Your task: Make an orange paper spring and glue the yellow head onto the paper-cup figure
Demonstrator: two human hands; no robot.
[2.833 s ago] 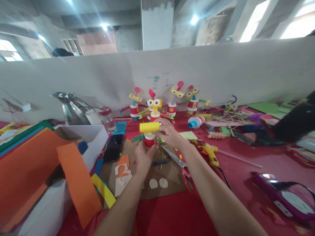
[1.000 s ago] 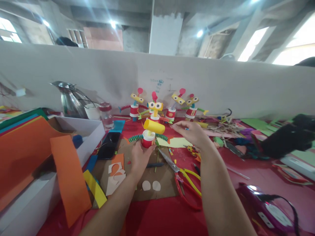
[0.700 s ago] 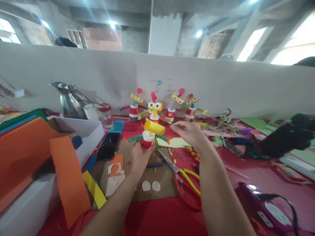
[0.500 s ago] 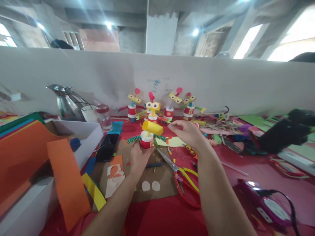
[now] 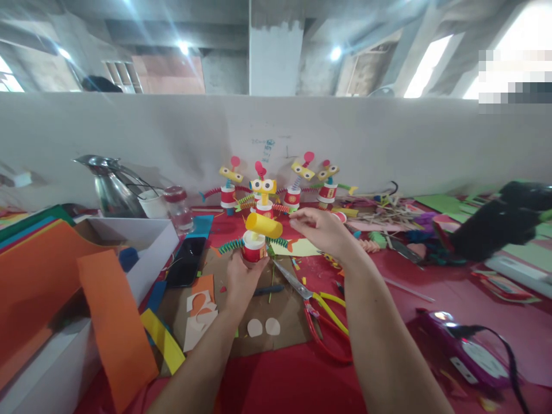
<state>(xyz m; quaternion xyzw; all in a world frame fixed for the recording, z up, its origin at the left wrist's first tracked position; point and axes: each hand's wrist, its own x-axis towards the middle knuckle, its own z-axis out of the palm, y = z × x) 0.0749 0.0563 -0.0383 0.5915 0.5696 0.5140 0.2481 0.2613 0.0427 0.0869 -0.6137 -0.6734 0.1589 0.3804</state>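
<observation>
My left hand (image 5: 245, 282) is closed round the lower part of a paper-cup figure (image 5: 253, 247). Its cup is red and white, with green folded-paper spring arms and orange ends. A plain yellow paper tube (image 5: 264, 225) sits tilted across the top as a head. To the right of that tube, apart from it, my right hand (image 5: 321, 230) hovers with thumb and forefinger drawn together; whatever may be between the tips is too small to make out. Scissors (image 5: 304, 290) with red and yellow handles lie below it. Two white paper discs (image 5: 263, 328) rest on the brown cardboard (image 5: 284, 339).
Several finished-looking cup figures (image 5: 292, 195) stand by the wall. At left are a white box (image 5: 159, 236) with orange paper (image 5: 118, 328), a phone (image 5: 187, 261), a jar (image 5: 179, 210) and a steel jug (image 5: 110, 187). A purple device (image 5: 468, 351) lies at right.
The view has shifted slightly, so things sit a little further left. Both hands and the cup figure keep nearly the same places relative to each other.
</observation>
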